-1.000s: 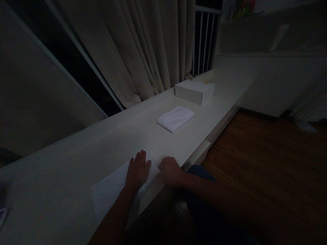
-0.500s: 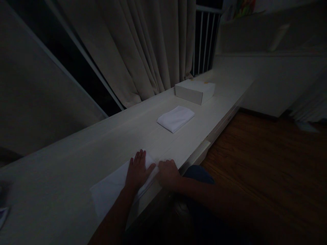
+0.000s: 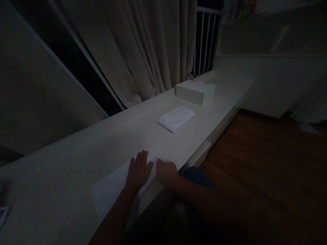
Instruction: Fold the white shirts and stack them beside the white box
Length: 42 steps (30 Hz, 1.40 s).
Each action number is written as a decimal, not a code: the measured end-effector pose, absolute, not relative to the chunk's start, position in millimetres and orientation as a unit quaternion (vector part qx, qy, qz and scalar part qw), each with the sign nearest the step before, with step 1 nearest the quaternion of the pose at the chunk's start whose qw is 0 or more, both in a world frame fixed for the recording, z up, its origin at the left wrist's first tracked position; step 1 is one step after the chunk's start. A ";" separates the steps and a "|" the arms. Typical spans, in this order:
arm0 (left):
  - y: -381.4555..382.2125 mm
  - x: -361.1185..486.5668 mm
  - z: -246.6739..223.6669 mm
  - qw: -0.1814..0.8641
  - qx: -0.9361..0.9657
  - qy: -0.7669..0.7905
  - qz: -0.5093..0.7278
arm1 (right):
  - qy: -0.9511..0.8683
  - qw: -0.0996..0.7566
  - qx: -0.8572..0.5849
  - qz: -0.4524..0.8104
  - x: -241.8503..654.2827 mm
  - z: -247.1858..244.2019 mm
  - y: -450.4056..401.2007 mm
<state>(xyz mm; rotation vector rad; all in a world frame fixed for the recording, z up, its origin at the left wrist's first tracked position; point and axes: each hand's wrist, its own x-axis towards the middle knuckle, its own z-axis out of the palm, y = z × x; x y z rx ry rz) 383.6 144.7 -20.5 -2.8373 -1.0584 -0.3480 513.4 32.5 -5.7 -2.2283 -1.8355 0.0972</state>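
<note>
A white cloth (image 3: 108, 190) lies partly folded along the near part of the long pale counter. My left hand (image 3: 139, 170) rests flat on it, palm down with the fingers spread. At the cloth's right end is my right hand (image 3: 166, 173), its fingers curled and closed on the cloth's edge. Farther along the counter a second white cloth (image 3: 176, 119) sits folded into a neat flat bundle, touched by neither hand.
Behind the folded bundle stands a white box (image 3: 190, 94). Beige curtains (image 3: 153, 44) hang along the counter's back edge. A drawer (image 3: 200, 154) juts out at the front, beside my knee (image 3: 198, 176). Some object (image 3: 3, 214) is cut off at the far left.
My right hand has shifted slightly at the cloth's right end, with the thumb side raised a little. My left hand stays flat, its thumb slightly closer to the fingers.
</note>
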 end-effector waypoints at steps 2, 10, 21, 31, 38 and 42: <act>145.2 383.8 -20.4 0.047 -0.930 -0.347 -0.114 | -0.641 0.118 -0.757 0.040 513.9 -4.9 34.2; 144.4 384.5 -17.5 0.051 -0.932 -0.346 -0.098 | -0.679 0.094 -0.726 0.047 515.0 -3.3 35.2; 145.2 383.3 -19.2 0.046 -0.930 -0.351 -0.098 | -0.686 0.103 -0.720 0.023 518.8 -2.0 31.4; 145.8 384.5 -20.0 0.048 -0.931 -0.350 -0.093 | -0.725 0.117 -0.678 0.004 520.2 -10.8 21.7; 143.9 383.2 -20.6 0.058 -0.930 -0.347 -0.111 | -0.782 0.140 -0.606 -0.043 533.7 -2.8 8.3; 144.3 385.5 -22.3 0.048 -0.929 -0.348 -0.112 | -0.825 0.146 -0.543 -0.062 543.4 -9.5 -3.6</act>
